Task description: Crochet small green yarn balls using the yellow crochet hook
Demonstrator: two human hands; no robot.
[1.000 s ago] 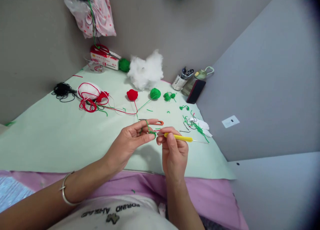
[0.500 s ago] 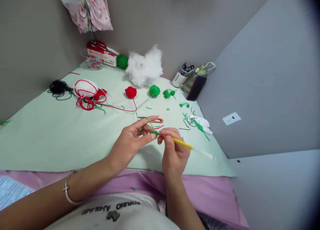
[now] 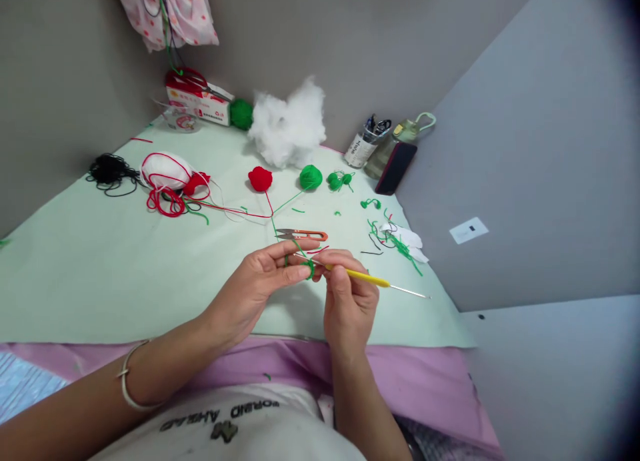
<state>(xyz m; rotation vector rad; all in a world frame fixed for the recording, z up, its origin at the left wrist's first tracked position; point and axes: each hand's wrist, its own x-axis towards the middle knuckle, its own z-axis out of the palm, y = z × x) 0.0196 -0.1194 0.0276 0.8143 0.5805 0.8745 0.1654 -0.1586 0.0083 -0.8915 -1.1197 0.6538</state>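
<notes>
My left hand (image 3: 263, 274) pinches a small green crochet piece (image 3: 310, 269) between thumb and fingers, its index finger stretched out with green yarn running over it. In my right hand (image 3: 353, 294) is a double-ended crochet hook with a yellow grip (image 3: 370, 277); its bare metal end sticks out to the right, and its other tip is at the green piece. Green yarn leads up from the left hand toward a green pompom-like yarn ball (image 3: 311, 177). Just beyond the fingers lie orange thread snips (image 3: 305, 235).
A red yarn ball (image 3: 260, 179), white stuffing (image 3: 287, 124), and white yarn with red strands (image 3: 165, 171) lie farther back. To the right are yarn scraps (image 3: 400, 246), a phone (image 3: 396, 169), a pen cup (image 3: 361, 149) and a bottle (image 3: 406, 131). Black yarn (image 3: 111, 171) sits far left.
The crochet hook has turned slightly, its free end now sharp rather than blurred and lying flatter. The green piece shows more of its loop. The view has shifted a little.
</notes>
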